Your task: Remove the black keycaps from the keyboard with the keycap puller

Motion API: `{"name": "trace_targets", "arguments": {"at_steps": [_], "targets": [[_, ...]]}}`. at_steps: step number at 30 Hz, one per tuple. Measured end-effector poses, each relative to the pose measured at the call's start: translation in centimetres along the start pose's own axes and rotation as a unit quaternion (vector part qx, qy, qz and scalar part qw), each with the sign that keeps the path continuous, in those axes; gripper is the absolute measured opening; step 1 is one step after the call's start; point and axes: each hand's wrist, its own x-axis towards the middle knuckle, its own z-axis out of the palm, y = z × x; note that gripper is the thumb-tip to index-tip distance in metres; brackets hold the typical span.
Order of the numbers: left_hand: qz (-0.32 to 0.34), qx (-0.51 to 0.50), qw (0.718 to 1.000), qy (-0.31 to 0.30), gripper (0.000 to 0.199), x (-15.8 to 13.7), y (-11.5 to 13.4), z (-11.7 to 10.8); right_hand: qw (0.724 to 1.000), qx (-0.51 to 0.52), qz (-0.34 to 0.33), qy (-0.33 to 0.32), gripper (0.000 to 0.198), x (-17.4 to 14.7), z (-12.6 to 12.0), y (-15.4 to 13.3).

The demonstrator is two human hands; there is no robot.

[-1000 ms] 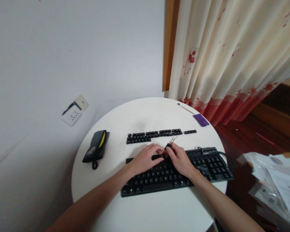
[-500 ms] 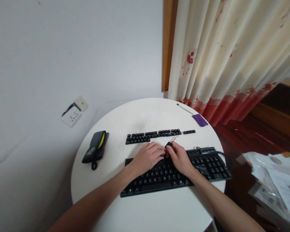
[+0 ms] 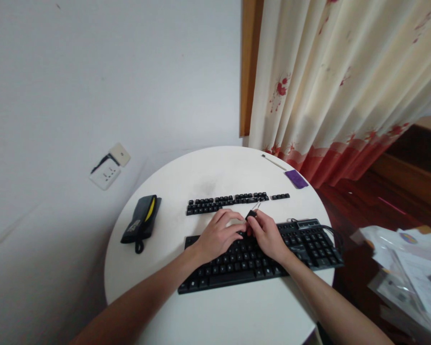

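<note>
A black keyboard (image 3: 233, 276) lies across the white round table, several of its upper-row spots hidden behind my hands. My right hand (image 3: 271, 239) is closed around the black handle of a wire keycap puller (image 3: 251, 214), its two thin wire prongs pointing up and away. Just left of it, my left hand (image 3: 219, 236) hovers over the upper left keys, its curved fingers apart, with a gap between thumb and forefinger and no object visible in them. Behind the keyboard, loose black keycaps (image 3: 204, 206) lie in rows on the tabletop.
A short row of keycaps (image 3: 280, 196) sits right of the main rows. At the far right edge are a thin brush (image 3: 274, 162) and a purple cloth (image 3: 296, 178). A dark pouch with a yellow strip (image 3: 140, 219) lies at left. Wall and curtain (image 3: 309, 96) border the table.
The fingers of my left hand have parted, and a dark keycap seen by them earlier no longer shows there. My right hand holds the puller in nearly the same place.
</note>
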Motion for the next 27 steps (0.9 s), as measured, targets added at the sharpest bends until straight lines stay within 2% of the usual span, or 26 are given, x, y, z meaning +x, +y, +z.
{"name": "trace_targets", "arguments": {"at_steps": [4, 8, 12, 17, 23, 27], "targets": [[-0.055, -0.022, 0.998, 0.021, 0.013, 0.1, -0.8, -0.2, 0.999, 0.032, 0.013, 0.000, 0.030, 0.1, 0.1, 0.0], [-0.142, 0.009, 0.988, 0.065, 0.011, 0.6, -3.3, -0.8, 0.999, 0.027, 0.024, 0.023, 0.030, 0.1, 0.3, 0.3], [-0.201, 0.060, 0.977, 0.038, 0.011, 1.0, -5.9, -0.5, 0.999, 0.004, 0.029, 0.026, 0.032, 0.2, 0.3, 0.4], [-0.222, 0.099, 0.970, -0.002, 0.012, 0.9, -7.0, 0.6, 0.999, -0.010, 0.028, 0.031, 0.033, 0.2, 0.2, 0.3], [-0.232, 0.126, 0.964, 0.016, 0.018, 0.9, -6.8, 1.0, 0.999, -0.022, 0.027, 0.028, 0.034, 0.2, 0.1, 0.3], [-0.233, 0.143, 0.961, 0.032, 0.033, 1.0, -6.5, 1.0, 0.999, -0.027, 0.032, 0.027, 0.034, 0.1, 0.0, 0.1]]}}
